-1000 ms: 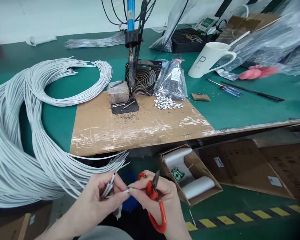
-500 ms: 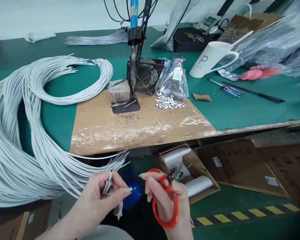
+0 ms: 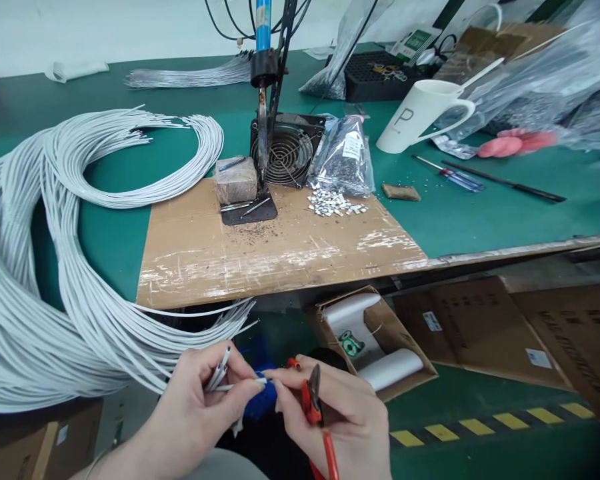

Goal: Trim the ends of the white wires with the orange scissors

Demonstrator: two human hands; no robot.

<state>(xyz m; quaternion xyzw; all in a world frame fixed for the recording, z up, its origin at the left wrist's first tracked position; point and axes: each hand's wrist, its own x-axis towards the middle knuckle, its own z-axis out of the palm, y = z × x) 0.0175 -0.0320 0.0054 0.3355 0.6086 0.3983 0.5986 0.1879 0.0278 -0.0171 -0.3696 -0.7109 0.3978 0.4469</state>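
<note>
My left hand [image 3: 193,410], at the bottom centre, is closed on white cables [image 3: 221,369]. One cable end sticks out between its thumb and forefinger. Against that end my right hand [image 3: 347,410] brings its thumb and forefinger, pinched at the tip where thin wires come out. The same hand keeps hold of a pair of red-handled scissors [image 3: 310,400], whose short dark blades point up, away from the cable. The fingers hide the wire tip itself. To the left, a big coil of white cable [image 3: 75,300] drapes over the table edge, its loose ends close to my left hand.
On the green table [image 3: 505,213] lies a cardboard sheet [image 3: 280,257]. It carries a soldering iron stand [image 3: 250,212], a fan [image 3: 284,153] and small metal pieces [image 3: 333,202]. A mug [image 3: 417,115] and screwdriver [image 3: 453,175] sit rightward. Below stands an open box [image 3: 405,333].
My right hand has moved left to the cable end and now pinches its tip. The scissors have turned within that hand. My left hand stays nearly where it was.
</note>
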